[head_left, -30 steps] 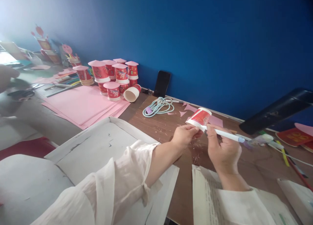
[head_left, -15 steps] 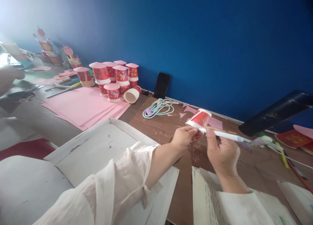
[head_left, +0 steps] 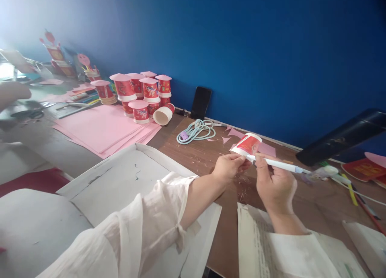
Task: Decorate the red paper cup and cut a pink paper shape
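My left hand (head_left: pixel 229 167) pinches the rim of a small red paper cup (head_left: pixel 249 144) with white edges. The cup is tilted on its side, its lower rim towards me. In my right hand (head_left: pixel 275 183) is a white pen-shaped tool (head_left: pixel 282 165), gripped like a pen. Its tip meets the cup's rim right beside my left fingertips, and its back end points right. The fingers under the rim are partly hidden, and I cannot tell what the tip leaves there.
Several red cups with pink paper roofs (head_left: pixel 123 87) stand at the left on pink sheets (head_left: pixel 90 127). A coiled cable (head_left: pixel 196 132), phone (head_left: pixel 201 102), pink scraps (head_left: pixel 235 132) and black flask (head_left: pixel 340 137) line the wall. A white box lid (head_left: pixel 120 181) and book (head_left: pixel 251 233) lie nearer. Another person's hand (head_left: pixel 13 93) shows far left.
Both hands keep their grip, with the tool's tip still at the cup's rim. The view has shifted very slightly.
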`<state>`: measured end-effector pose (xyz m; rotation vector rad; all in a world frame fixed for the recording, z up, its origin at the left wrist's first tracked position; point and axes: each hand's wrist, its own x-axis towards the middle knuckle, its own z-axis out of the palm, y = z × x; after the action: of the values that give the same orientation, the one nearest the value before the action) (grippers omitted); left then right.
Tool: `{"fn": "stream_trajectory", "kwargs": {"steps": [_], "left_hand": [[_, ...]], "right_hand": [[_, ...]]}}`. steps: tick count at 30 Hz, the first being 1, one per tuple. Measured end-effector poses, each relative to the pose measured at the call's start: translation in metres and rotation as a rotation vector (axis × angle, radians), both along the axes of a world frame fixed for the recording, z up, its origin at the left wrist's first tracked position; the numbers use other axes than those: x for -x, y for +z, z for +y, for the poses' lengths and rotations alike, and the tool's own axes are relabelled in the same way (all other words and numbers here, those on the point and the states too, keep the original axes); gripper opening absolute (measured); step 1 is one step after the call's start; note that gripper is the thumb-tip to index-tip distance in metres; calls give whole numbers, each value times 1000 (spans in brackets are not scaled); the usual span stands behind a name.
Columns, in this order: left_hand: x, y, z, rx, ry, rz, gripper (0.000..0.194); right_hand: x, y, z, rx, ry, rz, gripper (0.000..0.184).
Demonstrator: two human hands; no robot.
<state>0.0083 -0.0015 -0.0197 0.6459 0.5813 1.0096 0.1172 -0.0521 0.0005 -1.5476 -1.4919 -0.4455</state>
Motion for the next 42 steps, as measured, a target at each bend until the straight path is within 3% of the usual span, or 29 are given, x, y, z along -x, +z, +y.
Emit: {"fn": "stream_trajectory", "kwargs": {"steps": [16,20,26,42], "left_hand": [[7,17,-6,-76,29,268,19],[4,12,-6,-115,21,344,16],[0,1,-5,-313,48,584,16],[9,7,-11,-548,50,704,22]], "right_hand": [[2,3,-2,-5,30,-16,33],[6,4,-3,-32,63,-27,30],[7,6,-2,-31,25,-23,31],[9,8,-3,-59,74,-81,24]]}}
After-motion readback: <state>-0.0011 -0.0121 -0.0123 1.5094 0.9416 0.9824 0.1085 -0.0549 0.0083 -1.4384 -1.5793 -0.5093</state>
